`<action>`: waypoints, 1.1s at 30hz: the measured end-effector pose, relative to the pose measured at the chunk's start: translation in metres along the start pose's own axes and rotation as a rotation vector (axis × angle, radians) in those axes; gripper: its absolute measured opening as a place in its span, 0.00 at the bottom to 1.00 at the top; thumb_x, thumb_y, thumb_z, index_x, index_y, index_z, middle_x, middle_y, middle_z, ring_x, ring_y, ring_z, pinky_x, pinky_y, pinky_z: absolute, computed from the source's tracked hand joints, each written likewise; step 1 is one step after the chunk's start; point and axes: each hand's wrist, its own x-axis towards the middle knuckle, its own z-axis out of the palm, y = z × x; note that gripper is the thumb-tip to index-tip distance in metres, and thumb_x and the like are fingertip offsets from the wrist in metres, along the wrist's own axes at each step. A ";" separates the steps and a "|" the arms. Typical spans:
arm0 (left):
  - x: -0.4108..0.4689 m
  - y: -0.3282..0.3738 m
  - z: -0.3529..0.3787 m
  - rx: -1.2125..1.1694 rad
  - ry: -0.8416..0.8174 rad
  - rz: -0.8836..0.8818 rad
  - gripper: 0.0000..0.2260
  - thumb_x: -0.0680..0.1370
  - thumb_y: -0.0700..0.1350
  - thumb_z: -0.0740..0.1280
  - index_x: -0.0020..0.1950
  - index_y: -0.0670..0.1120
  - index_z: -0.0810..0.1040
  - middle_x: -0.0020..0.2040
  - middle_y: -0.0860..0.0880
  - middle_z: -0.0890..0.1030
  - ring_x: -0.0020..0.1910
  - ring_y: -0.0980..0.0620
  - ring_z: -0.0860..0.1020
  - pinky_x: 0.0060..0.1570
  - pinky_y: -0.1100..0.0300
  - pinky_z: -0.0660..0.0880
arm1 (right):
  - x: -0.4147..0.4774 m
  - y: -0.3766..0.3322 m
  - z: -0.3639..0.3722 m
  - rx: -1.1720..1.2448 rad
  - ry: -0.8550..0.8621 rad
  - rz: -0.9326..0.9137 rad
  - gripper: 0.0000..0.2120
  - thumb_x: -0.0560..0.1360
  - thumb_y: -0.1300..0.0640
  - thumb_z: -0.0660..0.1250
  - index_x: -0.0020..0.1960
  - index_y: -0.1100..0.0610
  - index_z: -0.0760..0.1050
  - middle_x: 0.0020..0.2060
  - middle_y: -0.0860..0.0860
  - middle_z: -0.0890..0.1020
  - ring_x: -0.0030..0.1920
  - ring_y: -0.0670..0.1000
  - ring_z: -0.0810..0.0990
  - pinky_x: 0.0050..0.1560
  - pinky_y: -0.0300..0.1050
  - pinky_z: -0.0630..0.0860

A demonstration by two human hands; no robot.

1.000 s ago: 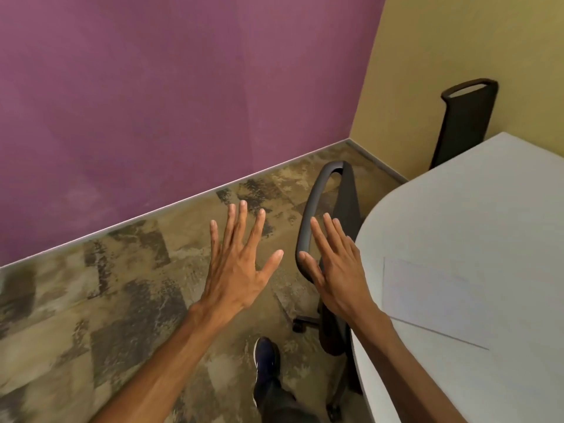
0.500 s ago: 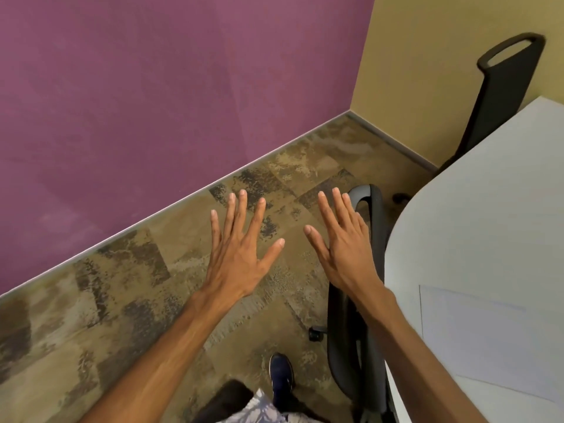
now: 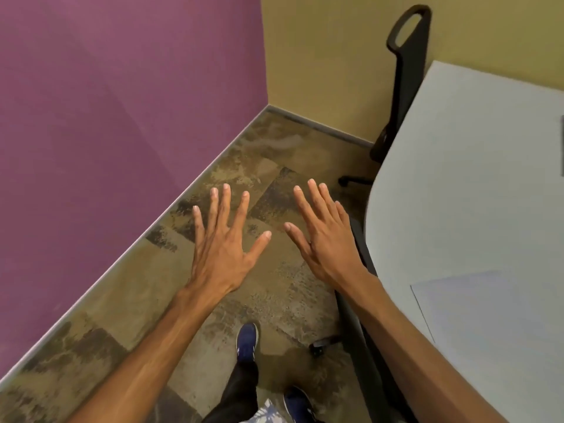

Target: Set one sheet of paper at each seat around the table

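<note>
A white sheet of paper [image 3: 488,315] lies flat on the pale grey table [image 3: 457,184] at the lower right, near the table's edge. My left hand [image 3: 222,248] is held out over the carpet, fingers spread, empty. My right hand [image 3: 326,239] is stretched out beside it, also empty with fingers apart, just left of the table's rounded edge. A black chair [image 3: 363,315] is tucked at the table under my right forearm, mostly hidden. A second black chair [image 3: 406,56] stands at the far end by the yellow wall.
A purple wall [image 3: 122,117] runs along the left and meets a yellow wall [image 3: 320,56] in the corner. Patterned brown carpet [image 3: 268,166] forms a corridor between wall and table. My blue shoes [image 3: 247,343] show below. A dark object edge [image 3: 562,145] shows at the table's far right.
The view has turned and moved forward along the table. The near chair has slid down under my right arm, the far chair has come closer, and both hands stay open.
</note>
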 end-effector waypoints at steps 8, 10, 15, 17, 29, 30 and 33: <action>0.105 -0.038 -0.005 -0.059 -0.081 0.239 0.38 0.79 0.69 0.51 0.83 0.54 0.42 0.82 0.46 0.33 0.80 0.50 0.30 0.78 0.37 0.37 | 0.069 -0.008 0.015 -0.046 0.047 0.221 0.32 0.82 0.35 0.48 0.81 0.45 0.43 0.81 0.48 0.43 0.80 0.50 0.38 0.78 0.53 0.42; 0.127 -0.042 -0.005 -0.064 -0.091 0.289 0.38 0.79 0.69 0.51 0.83 0.55 0.42 0.82 0.46 0.33 0.80 0.50 0.31 0.78 0.37 0.37 | 0.085 -0.009 0.016 -0.048 0.061 0.261 0.32 0.82 0.35 0.47 0.81 0.44 0.42 0.81 0.48 0.43 0.80 0.50 0.38 0.78 0.54 0.44; 0.183 -0.041 0.005 -0.074 -0.103 0.374 0.38 0.79 0.70 0.51 0.83 0.55 0.42 0.82 0.46 0.33 0.80 0.49 0.31 0.78 0.37 0.37 | 0.122 0.002 0.019 -0.084 0.107 0.343 0.32 0.82 0.34 0.46 0.81 0.44 0.42 0.81 0.49 0.42 0.80 0.49 0.36 0.78 0.53 0.42; 0.207 -0.036 0.011 -0.074 -0.105 0.404 0.38 0.79 0.70 0.51 0.83 0.55 0.42 0.82 0.46 0.33 0.80 0.49 0.30 0.78 0.37 0.37 | 0.136 0.013 0.019 -0.089 0.134 0.383 0.32 0.82 0.34 0.46 0.81 0.43 0.42 0.81 0.48 0.42 0.80 0.49 0.35 0.77 0.53 0.41; 0.396 0.061 0.068 -0.053 -0.186 0.643 0.38 0.79 0.69 0.51 0.83 0.55 0.41 0.82 0.46 0.32 0.80 0.49 0.29 0.78 0.38 0.34 | 0.231 0.148 -0.008 -0.129 0.251 0.676 0.32 0.81 0.34 0.47 0.81 0.42 0.42 0.81 0.48 0.39 0.80 0.50 0.35 0.79 0.56 0.43; 0.410 0.071 0.072 -0.050 -0.202 0.658 0.38 0.79 0.69 0.51 0.83 0.55 0.41 0.82 0.46 0.32 0.79 0.49 0.29 0.78 0.38 0.34 | 0.237 0.159 -0.012 -0.134 0.254 0.713 0.32 0.81 0.34 0.47 0.81 0.42 0.42 0.81 0.48 0.39 0.80 0.50 0.35 0.79 0.56 0.43; 0.444 0.104 0.083 -0.054 -0.237 0.716 0.38 0.78 0.70 0.49 0.83 0.55 0.40 0.81 0.47 0.30 0.79 0.50 0.28 0.77 0.38 0.34 | 0.249 0.189 -0.027 -0.130 0.278 0.785 0.33 0.81 0.34 0.47 0.81 0.43 0.42 0.81 0.48 0.39 0.80 0.51 0.35 0.79 0.56 0.42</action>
